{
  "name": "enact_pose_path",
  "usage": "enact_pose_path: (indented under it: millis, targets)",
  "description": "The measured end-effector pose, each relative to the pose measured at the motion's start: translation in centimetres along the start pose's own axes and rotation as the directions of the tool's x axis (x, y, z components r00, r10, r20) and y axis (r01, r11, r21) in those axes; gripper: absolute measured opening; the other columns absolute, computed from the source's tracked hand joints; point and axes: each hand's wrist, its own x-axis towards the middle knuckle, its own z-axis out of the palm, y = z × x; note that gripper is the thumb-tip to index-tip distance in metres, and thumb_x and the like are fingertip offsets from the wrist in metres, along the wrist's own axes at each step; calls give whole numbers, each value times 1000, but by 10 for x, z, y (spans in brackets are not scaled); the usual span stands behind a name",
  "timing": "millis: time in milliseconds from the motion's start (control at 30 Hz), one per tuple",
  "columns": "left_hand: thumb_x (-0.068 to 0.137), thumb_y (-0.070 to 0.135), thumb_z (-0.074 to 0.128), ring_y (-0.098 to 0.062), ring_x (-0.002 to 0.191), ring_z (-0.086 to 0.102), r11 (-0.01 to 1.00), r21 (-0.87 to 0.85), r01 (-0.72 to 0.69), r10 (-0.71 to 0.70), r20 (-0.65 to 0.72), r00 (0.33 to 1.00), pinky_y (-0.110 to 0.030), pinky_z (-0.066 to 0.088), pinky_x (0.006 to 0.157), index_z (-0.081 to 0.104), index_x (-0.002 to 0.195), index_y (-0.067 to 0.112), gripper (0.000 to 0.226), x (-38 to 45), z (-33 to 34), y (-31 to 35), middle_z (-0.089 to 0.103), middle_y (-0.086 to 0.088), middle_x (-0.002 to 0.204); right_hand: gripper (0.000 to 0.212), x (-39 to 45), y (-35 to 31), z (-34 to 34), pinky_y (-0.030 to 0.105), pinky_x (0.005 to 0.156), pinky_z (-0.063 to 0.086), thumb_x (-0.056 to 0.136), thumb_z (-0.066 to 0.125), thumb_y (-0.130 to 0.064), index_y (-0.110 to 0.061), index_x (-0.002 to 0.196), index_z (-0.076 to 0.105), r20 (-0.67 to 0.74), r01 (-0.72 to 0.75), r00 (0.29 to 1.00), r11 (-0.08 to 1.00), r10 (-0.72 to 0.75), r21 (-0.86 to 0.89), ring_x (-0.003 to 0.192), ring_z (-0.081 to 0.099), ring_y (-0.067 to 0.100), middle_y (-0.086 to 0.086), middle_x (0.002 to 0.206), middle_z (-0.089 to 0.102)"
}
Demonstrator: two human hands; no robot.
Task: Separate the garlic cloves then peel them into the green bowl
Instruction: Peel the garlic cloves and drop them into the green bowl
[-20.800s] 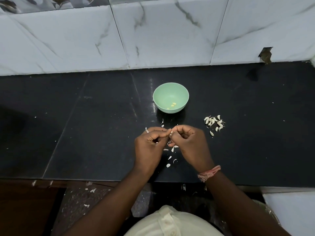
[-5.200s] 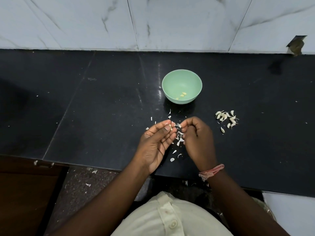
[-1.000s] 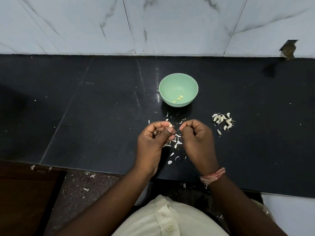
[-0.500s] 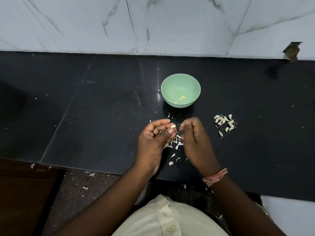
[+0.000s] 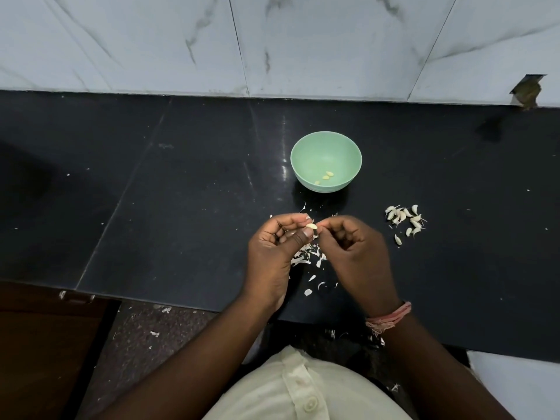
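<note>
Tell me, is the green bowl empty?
No. The bowl stands upright and holds three peeled cloves near its bottom, otherwise bare.

garlic clove (image 5: 311,226) now bare, right hand (image 5: 353,253) closer

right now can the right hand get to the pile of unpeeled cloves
Probably yes: the unpeeled cloves lie on bare counter just right of the right hand, nothing between, though its fingertips meet the clove the left hand pinches.

Black stone counter (image 5: 181,192); white marble wall tiles (image 5: 303,40); pink thread wristband (image 5: 389,318); cream buttoned shirt (image 5: 303,389).
</note>
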Motion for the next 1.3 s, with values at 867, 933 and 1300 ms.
enact_pose_path:
  millis: [867,933,1300]
  targets:
    - [73,-1,78,-23,89,70,998,50,23,-23,-4,1000,-30,58,81,76,94,6,22,-1,-8,-2,74,-16,92,16,6,-4,-3,32,57,45,80,73,-7,-14,68,65,57,159,987,968,-150,-197,59,53,14,-3,61,56]
    - [74,-4,73,-18,90,71,998,-39,55,-55,13,998,-27,58,79,74,96,6,24,-1,-6,-2,74,-12,93,13,4,-9,0,32,56,45,83,70,-6,-12,71,69,70,7,998,999,-5,-33,55,54,15,3,60,60]
    - [75,-6,66,-15,91,72,931,-266,249,-256,10,967,-23,59,80,68,102,4,30,-4,-1,-4,72,-11,98,13,1,-4,5,31,60,52,87,68,-8,-19,82,71,64,-131,990,991,129,18,60,63,12,-6,68,69]
